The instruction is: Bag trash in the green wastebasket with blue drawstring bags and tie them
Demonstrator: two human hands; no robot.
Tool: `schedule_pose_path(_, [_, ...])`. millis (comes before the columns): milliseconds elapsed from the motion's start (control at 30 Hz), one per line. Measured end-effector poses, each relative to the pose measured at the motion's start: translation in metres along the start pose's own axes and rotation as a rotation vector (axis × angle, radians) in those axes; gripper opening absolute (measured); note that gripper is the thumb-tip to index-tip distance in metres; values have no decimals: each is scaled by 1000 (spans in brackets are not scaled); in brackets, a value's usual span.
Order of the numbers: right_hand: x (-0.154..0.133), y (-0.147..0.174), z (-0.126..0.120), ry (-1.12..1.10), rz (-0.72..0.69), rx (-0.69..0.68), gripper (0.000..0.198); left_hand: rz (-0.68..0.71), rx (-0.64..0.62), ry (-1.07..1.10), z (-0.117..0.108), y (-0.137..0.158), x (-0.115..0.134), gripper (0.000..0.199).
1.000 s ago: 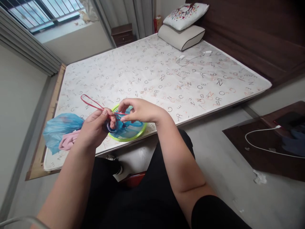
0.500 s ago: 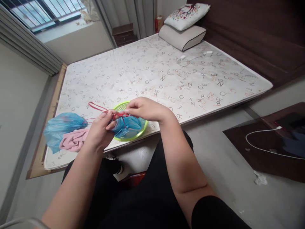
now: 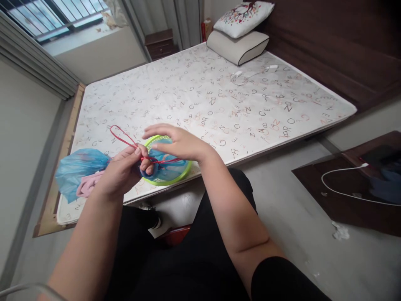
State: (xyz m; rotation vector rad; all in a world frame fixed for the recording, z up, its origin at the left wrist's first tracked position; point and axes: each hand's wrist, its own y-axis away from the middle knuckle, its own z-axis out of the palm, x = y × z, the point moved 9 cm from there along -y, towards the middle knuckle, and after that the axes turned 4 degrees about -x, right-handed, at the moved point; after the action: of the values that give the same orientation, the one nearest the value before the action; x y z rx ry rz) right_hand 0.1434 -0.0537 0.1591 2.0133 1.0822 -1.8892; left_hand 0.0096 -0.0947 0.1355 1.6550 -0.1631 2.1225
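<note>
My left hand [image 3: 128,163] is closed in a pinch on a red string [image 3: 120,133]. A long loop of it rises from the fingers, and another stretch runs right, across the blue plastic bag [image 3: 172,169]. That bag lies in a yellow-green mesh basket [image 3: 184,173] at the bed's near edge. Over the basket is my right hand [image 3: 181,142], its thumb and fingers spread apart. A second, fuller blue bag [image 3: 79,163] sits to the left, with a pink cloth [image 3: 87,184] partly hidden behind my left forearm.
The mattress [image 3: 175,100] has printed letters. At its far end are a beige pillow [image 3: 234,48], a patterned cushion [image 3: 241,19] and a white cable [image 3: 239,78]. A dark table [image 3: 344,175] with a white cord stands to the right.
My right hand has let go of the string near the left fingers and opened. My left hand has moved slightly left and down, and the string loop now stands wider.
</note>
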Motion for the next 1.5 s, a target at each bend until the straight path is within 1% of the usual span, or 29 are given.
schedule_pose_path(100, [11,1,29,-173,56,-243,25,41,-6,-244,-7,2,10,32])
schedule_pose_path(133, [14,2,34,-197,66,-288,23,52,13,-361,-11,3,13,34])
schedule_pose_path(167, [16,2,36,-200,73,-303,21,69,47,-491,-17,5,17,35])
schedule_pose_path(233, [20,1,32,-174,86,-274,17,141,158,-760,-28,11,27,35])
schedule_pose_path(300, [23,0,24,-141,100,-207,15,244,300,-979,-33,19,37,32])
schedule_pose_path(367, [24,0,17,-104,105,-142,15,345,415,-1122,-31,26,42,28])
schedule_pose_path(433, [25,0,13,-70,109,-99,18,432,489,-1206,-23,31,42,25])
schedule_pose_path(500, [28,1,14,-78,140,-95,24,522,546,-1229,-14,37,40,24])
schedule_pose_path(567, [35,1,19,-149,194,-122,28,601,582,-1189,-8,42,37,25])
schedule_pose_path(633, [40,1,25,-262,238,-134,30,652,570,-1127,-3,44,33,25])
schedule_pose_path(733, [45,-4,35,-449,251,-89,44,678,468,-1071,6,41,25,23])
schedule_pose_path(800, [48,-9,40,-552,238,-44,48,675,369,-1038,12,36,22,21])
schedule_pose_path(867, [54,-14,38,-634,219,36,49,631,288,-991,15,30,19,22])
schedule_pose_path(933, [65,-15,20,-679,197,187,50,559,259,-940,10,26,16,25])
schedule_pose_path(1000, [83,-8,-10,-663,200,388,52,492,276,-893,-3,24,13,29])
schedule_pose_path(1067, [101,7,-40,-597,235,577,53,445,293,-848,-20,24,9,31])
schedule_pose_path(1133, [114,20,-61,-525,280,697,54,386,281,-823,-34,23,1,31])
schedule_pose_path(1167, [116,25,-67,-495,295,726,54,356,267,-821,-39,22,-4,32])
schedule_pose_path(1233, [114,27,-70,-446,298,712,54,311,242,-833,-45,22,-12,32])
schedule_pose_path(1267, [109,25,-67,-423,287,665,53,302,236,-840,-46,22,-15,32])
schedule_pose_path(1300, [103,22,-62,-397,269,591,52,301,236,-848,-47,23,-17,31])
schedule_pose_path(1400, [84,12,-37,-293,219,289,48,323,232,-915,-47,28,-19,29])
schedule_pose_path(1433, [83,13,-29,-254,237,218,45,335,224,-949,-48,31,-21,31])
schedule_pose_path(1467, [85,16,-25,-216,277,185,41,346,216,-980,-50,35,-25,34])
schedule_pose_path(1500, [89,22,-23,-178,339,195,35,355,215,-1004,-54,40,-30,40])
